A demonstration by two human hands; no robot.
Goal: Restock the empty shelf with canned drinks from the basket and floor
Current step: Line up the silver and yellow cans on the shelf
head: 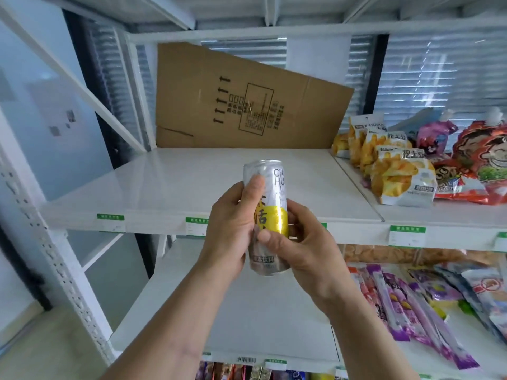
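Gripped upright by the left hand point(233, 223) and right hand point(296, 250) before the bare shelf point(170, 187), the can point(267, 215) is judged rigid, smooth, likely slippery; best held mid-body.

A single head-worn view looks forward and slightly down at the white shelf point(170, 187) from close range, facing its back, where a flattened cardboard box point(241, 100) leans; lower tiers show beneath
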